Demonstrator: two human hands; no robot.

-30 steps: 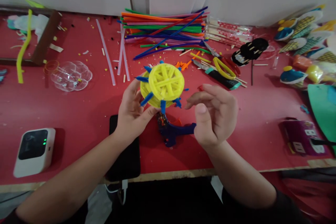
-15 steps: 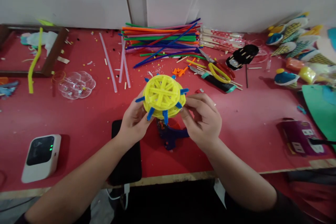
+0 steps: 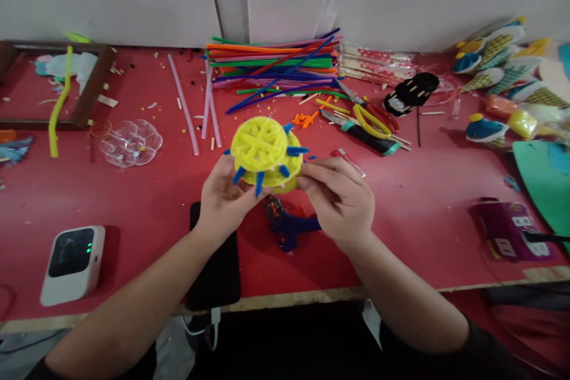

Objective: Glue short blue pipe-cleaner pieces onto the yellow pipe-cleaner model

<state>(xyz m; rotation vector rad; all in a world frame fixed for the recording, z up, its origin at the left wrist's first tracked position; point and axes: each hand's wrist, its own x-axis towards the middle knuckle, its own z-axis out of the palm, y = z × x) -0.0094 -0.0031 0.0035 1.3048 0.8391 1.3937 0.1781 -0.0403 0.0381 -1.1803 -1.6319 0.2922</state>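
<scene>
A yellow pipe-cleaner wheel point(image 3: 259, 143) with two spoked discs and short blue pegs around its edge is held up above the table. My left hand point(image 3: 227, 196) grips it from the left and below, thumb along the lower edge. On the other side, my right hand point(image 3: 341, 199) pinches the rim of the back disc with thumb and forefinger. Beneath the hands lies a dark blue glue gun point(image 3: 289, 225), its handle end partly covered by my right hand. A black phone point(image 3: 218, 273) lies under my left wrist.
Bundled coloured pipe cleaners point(image 3: 271, 65) lie at the back. Pliers point(image 3: 369, 136) and scissors point(image 3: 378, 119) are right of them. A clear flower-shaped tray point(image 3: 131, 142), a brown frame point(image 3: 91, 92) and a white device point(image 3: 73, 264) are on the left; a purple box point(image 3: 512, 228) is on the right.
The wheel has turned and tilted, so its back disc shows more on the right. It has shifted slightly left, and my right fingers have closed nearer its lower rim.
</scene>
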